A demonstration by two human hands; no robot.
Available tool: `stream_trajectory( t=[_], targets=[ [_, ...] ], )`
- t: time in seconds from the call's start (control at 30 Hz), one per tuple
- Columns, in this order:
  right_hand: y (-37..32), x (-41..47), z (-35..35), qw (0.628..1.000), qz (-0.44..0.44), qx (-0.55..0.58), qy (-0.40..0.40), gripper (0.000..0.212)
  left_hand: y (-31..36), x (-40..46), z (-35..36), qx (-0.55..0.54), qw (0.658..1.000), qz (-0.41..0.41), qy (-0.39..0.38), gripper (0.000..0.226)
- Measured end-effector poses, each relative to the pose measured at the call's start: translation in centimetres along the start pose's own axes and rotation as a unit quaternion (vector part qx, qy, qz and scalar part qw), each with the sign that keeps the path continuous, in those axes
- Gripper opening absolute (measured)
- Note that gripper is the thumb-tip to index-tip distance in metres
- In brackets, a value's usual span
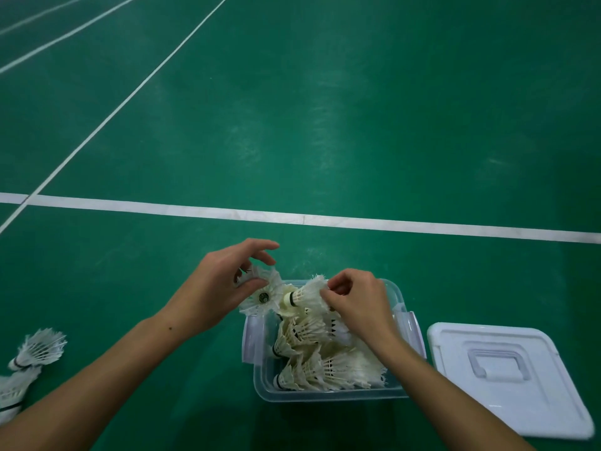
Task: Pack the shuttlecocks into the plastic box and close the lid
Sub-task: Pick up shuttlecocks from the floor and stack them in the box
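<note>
A clear plastic box [260, 379] stands on the green floor, holding several white feather shuttlecocks [312, 359]. My left hand [224, 288] pinches one shuttlecock [263, 296] by its feathers, just over the box's far left corner, cork facing me. My right hand [357, 304] grips the feather skirt of another shuttlecock [304, 296] above the box's far end, cork pointing left. The white lid [507, 375] lies flat on the floor to the right of the box, handle up.
More shuttlecocks [35, 351] lie on the floor at the far left edge, near my left forearm. White court lines [325, 219] cross the green floor beyond the box.
</note>
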State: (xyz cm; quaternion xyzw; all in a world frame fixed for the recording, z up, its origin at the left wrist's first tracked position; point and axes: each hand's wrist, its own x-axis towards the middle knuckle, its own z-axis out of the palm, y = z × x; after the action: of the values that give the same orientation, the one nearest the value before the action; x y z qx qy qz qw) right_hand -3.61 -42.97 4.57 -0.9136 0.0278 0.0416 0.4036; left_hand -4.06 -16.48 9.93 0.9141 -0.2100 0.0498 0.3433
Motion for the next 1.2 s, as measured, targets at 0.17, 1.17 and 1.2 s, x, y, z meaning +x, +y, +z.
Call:
stream_trajectory(
  t=[0.17,1.17,1.2],
  targets=[
    [-1.4,0.5,1.4,0.995,-0.029,-0.094,0.014,0.004,-0.7,-0.3,0.3,0.012,1.0,-0.004,-0.001,0.059],
    [-2.5,0.6,-2.3,0.981,0.019,0.188,-0.047,0.009,3.7,4.6,3.1,-0.073,0.995,-0.043,0.051,0.032],
    [-2.0,0.6,-2.6,0.981,0.027,0.185,-0.042,0.009,3.4,4.1,2.8,-0.097,0.993,-0.048,0.054,0.034]
  ],
)
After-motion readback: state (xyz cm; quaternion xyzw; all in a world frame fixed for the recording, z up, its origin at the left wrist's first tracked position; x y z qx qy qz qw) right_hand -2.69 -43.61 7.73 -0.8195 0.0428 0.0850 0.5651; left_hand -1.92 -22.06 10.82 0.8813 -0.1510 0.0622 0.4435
